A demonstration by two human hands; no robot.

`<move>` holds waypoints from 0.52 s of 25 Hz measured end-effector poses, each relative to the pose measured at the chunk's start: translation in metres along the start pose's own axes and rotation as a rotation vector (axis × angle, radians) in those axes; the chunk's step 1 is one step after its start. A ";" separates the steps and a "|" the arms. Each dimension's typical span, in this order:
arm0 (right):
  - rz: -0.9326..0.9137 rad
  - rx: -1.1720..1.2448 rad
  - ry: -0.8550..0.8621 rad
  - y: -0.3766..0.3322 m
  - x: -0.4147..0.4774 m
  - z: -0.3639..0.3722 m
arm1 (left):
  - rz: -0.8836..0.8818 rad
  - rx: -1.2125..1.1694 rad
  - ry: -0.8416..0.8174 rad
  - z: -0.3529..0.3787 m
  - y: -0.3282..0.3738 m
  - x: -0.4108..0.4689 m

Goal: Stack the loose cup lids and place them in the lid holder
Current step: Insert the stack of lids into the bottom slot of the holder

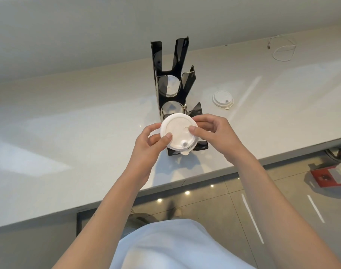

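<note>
White plastic fills my grip: I hold a cup lid [179, 131] flat between both hands, above the near end of the black lid holder [172, 82]. My left hand [146, 141] pinches its left rim, thumb on top and fingers curled under. My right hand [214, 133] pinches the right side the same way, thumb [192, 130] pressed on the lid's top face, the other fingers wrapped round the far edge. Whether this is one lid or several nested together I cannot tell. The lid's small sip hole and tab point toward me.

The holder stands on the pale worktop [88, 123], its open-topped compartments running away from me; round lids show inside the middle ones. A second loose lid [223, 99] lies flat on the worktop to the right of the holder, well apart from my hands. A thin white cord [284, 49] lies coiled at the far right.
</note>
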State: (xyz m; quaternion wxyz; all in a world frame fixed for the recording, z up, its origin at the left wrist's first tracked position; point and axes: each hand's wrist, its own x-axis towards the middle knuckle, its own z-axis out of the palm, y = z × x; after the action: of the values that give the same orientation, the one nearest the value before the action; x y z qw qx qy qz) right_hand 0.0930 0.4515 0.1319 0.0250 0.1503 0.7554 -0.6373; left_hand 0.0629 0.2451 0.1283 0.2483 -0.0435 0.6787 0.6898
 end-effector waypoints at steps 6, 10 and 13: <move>0.034 0.132 -0.019 0.019 0.004 -0.008 | -0.010 0.097 0.032 0.004 -0.008 0.001; 0.103 0.163 0.000 0.036 0.016 -0.005 | -0.073 0.101 0.065 0.007 -0.016 0.016; 0.165 0.168 0.000 0.050 0.029 -0.003 | -0.125 0.117 0.065 0.007 -0.024 0.032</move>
State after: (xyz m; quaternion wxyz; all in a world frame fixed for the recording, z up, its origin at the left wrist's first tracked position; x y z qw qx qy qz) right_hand 0.0790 0.4670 0.0778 0.0644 0.2135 0.6845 -0.6941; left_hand 0.0467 0.2598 0.0941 0.2706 -0.0935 0.7216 0.6303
